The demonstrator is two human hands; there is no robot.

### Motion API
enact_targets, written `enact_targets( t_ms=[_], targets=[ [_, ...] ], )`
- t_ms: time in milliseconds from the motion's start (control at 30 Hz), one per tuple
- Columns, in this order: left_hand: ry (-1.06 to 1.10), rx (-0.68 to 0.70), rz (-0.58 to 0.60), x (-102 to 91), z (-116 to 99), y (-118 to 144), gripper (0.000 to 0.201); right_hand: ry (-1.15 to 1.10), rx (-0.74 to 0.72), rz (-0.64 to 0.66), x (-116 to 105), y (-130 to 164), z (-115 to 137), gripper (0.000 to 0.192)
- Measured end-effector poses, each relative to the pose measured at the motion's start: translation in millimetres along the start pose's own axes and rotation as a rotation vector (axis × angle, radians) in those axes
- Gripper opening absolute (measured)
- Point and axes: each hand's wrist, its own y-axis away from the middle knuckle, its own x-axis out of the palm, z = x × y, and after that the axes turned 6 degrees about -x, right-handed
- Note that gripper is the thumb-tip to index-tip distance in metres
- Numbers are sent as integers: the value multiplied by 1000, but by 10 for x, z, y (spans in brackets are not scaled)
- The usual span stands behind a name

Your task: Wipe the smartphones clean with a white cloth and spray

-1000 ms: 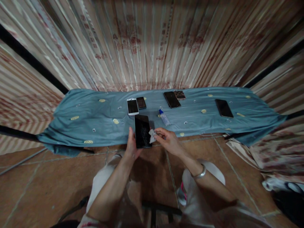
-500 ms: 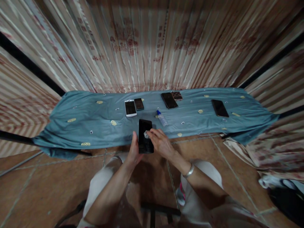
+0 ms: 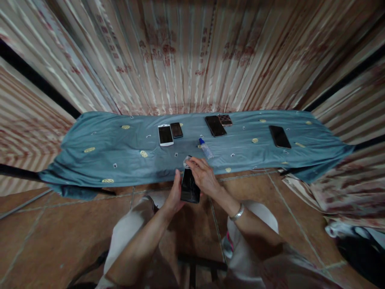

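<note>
Our left hand (image 3: 175,195) grips the phone (image 3: 190,187) firmly; right hand (image 3: 202,175) pinches the wipe (image 3: 187,161), pressing lightly across the glass.

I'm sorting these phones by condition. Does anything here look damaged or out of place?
The phone in the left hand shows fine pale lines across its dark screen, like cracks. The right hand presses a small white wipe at its top edge. A little bottle lies on its side on the cloth.
</note>
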Motion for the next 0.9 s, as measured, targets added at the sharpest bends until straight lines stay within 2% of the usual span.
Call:
enact_targets(
  t_ms=[200,333,433,533,633,767,900],
  targets=[
    [61,86,-85,-16,-127,-7,68,-40,-91,74,99,124,292,37],
    [53,66,-40,-55,-233,0,81,-70,-133,110,133,222,461,38],
    [51,151,-20,-96,-303,-18,82,-88,-179,89,147,276,509,38],
    [61,229,-14,-122,-353,-45,79,-95,-196,94,155,303,477,39],
    [67,244,-7,-119,-376,-53,78,-79,-166,99,147,293,387,39],
    [46,193,-15,-88,-348,-31,79,-43,-108,87,98,235,216,37],
    [56,128,-33,-68,-261,-24,67,-4,-46,61,49,184,62,38]
  ],
)
